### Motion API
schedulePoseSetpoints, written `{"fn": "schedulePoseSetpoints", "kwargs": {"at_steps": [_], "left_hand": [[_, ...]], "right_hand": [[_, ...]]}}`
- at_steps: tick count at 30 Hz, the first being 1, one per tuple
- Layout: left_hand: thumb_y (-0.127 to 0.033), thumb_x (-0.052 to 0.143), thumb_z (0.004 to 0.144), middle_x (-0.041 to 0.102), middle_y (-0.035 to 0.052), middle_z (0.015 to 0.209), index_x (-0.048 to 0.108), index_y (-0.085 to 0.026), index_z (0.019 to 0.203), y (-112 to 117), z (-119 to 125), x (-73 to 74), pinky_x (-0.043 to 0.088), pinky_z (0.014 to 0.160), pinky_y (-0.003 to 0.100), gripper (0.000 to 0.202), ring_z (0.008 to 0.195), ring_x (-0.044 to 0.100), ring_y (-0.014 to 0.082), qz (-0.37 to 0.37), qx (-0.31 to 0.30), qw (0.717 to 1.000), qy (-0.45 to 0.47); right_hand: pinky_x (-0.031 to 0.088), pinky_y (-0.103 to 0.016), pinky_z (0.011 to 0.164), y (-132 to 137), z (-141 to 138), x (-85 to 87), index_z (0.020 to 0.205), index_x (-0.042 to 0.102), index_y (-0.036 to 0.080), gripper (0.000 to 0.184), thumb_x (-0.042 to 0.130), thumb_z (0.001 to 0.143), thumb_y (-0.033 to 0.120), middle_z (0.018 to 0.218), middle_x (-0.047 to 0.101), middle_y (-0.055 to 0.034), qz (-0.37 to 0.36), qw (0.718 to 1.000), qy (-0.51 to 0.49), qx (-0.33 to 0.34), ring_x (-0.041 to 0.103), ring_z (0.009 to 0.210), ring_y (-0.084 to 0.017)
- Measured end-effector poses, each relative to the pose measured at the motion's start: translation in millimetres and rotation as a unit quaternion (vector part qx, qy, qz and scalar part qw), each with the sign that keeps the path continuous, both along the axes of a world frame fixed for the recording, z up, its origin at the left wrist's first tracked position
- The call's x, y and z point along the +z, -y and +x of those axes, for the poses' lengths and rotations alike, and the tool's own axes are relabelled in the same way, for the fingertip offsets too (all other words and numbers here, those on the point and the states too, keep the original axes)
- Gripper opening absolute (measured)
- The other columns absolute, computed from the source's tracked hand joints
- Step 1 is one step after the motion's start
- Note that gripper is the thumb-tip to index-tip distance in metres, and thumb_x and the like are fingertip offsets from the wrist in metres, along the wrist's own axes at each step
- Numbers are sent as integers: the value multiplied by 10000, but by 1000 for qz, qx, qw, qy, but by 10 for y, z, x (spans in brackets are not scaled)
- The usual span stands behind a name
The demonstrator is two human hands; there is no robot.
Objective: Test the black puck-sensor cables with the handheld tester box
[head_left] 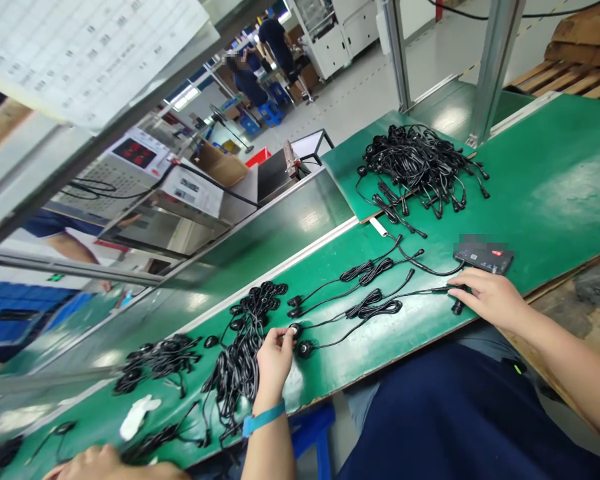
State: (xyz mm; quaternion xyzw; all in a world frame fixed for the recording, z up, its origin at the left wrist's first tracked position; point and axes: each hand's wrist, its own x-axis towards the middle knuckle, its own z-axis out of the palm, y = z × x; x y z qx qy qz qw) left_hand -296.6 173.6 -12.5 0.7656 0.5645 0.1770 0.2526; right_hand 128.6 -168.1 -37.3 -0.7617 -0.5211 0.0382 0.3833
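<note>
My left hand (276,360), with a blue band at the wrist, pinches the small round black head of a coiled cable (370,305). That cable's other end runs to my right hand (487,297), whose fingers close on its black connector (445,289). A second connector (457,307) hangs below those fingers. Another coiled cable (375,315) lies just in front, its round head (305,348) close to my left hand. Two more coiled cables lie behind. Beyond my right hand, a flat black box (485,257) has a lead coming out of its side.
A large heap of black cables (420,163) lies at the back right. Beside my left hand is another pile (237,363), with a smaller one (163,360) farther left. A co-worker's hand (97,463) shows at the lower left. Metal posts (497,67) rise from the green bench (570,180).
</note>
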Motion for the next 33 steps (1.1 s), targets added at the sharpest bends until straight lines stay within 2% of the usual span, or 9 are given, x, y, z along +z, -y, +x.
{"fn": "schedulePoseSetpoints", "kwargs": {"at_steps": [6, 8, 12, 14, 17, 20, 25, 29, 33], "left_hand": [[-441, 554, 937, 668, 96, 874, 634, -181, 968, 366, 482, 188, 527, 784, 415, 274, 830, 652, 275, 284, -33, 957, -45], [-363, 529, 998, 681, 96, 941, 639, -189, 1006, 703, 903, 251, 525, 819, 396, 206, 875, 652, 251, 307, -128, 943, 18], [-289, 544, 1026, 703, 121, 1120, 612, -209, 1201, 1462, 1931, 249, 523, 937, 420, 204, 1047, 650, 250, 191, -444, 871, 93], [-330, 535, 1037, 685, 157, 1192, 578, -195, 1293, 1728, 2375, 166, 511, 950, 458, 293, 1102, 629, 279, 163, -516, 837, 82], [-365, 485, 1061, 698, 141, 1009, 629, -176, 1170, 1886, 2760, -7, 508, 853, 442, 261, 967, 639, 278, 160, -530, 832, 25], [-343, 479, 1068, 658, 78, 795, 636, -188, 939, 1845, 2770, -101, 482, 758, 376, 256, 784, 621, 232, 140, -524, 839, -30], [-384, 546, 1047, 675, 66, 862, 622, -193, 998, 1733, 2482, 72, 496, 801, 361, 212, 821, 626, 220, 67, -517, 853, 22], [-429, 662, 980, 662, 131, 1110, 593, -200, 1182, 1568, 2568, 196, 492, 910, 444, 313, 1041, 607, 285, 121, -448, 884, 56], [-212, 649, 966, 616, 90, 886, 581, -194, 892, 1414, 2809, 144, 479, 777, 402, 102, 867, 591, 258, 110, -426, 898, -12]], "right_hand": [[543, -318, 784, 5, -6, -49, 1100, 740, 261, 263, 527, 1057, 409, 1073, 701, -29, -8, 1000, -2, 19, 683, 938, -198], [543, -321, 793, 5, -6, -58, 1123, 738, 263, 253, 532, 1055, 394, 1071, 697, -37, -9, 1000, -2, 27, 678, 942, -201], [555, -323, 815, -4, -4, -44, 1155, 729, 264, 248, 533, 1055, 380, 1066, 693, -47, -12, 999, -7, 35, 673, 938, -201], [559, -326, 821, -6, 5, -35, 1161, 725, 263, 248, 526, 1056, 368, 1058, 694, -48, -9, 999, -11, 43, 671, 936, -201], [561, -328, 805, 0, 32, -34, 1135, 732, 258, 255, 504, 1062, 346, 1027, 694, -48, -2, 998, -21, 63, 665, 920, -200], [553, -323, 778, 15, 67, -56, 1080, 744, 256, 268, 491, 1072, 343, 999, 693, -46, -3, 996, -27, 80, 664, 908, -201], [549, -337, 808, 20, 91, -97, 1079, 740, 254, 256, 507, 1076, 359, 1049, 699, -41, 5, 996, -39, 80, 674, 938, -208], [547, -349, 833, 0, 65, -58, 1147, 720, 245, 263, 483, 1083, 338, 1086, 703, -49, 3, 996, -50, 78, 673, 962, -209], [547, -353, 838, -24, 10, -6, 1145, 720, 230, 250, 507, 1075, 341, 1085, 713, -50, 11, 997, -61, 45, 678, 969, -215]]}}
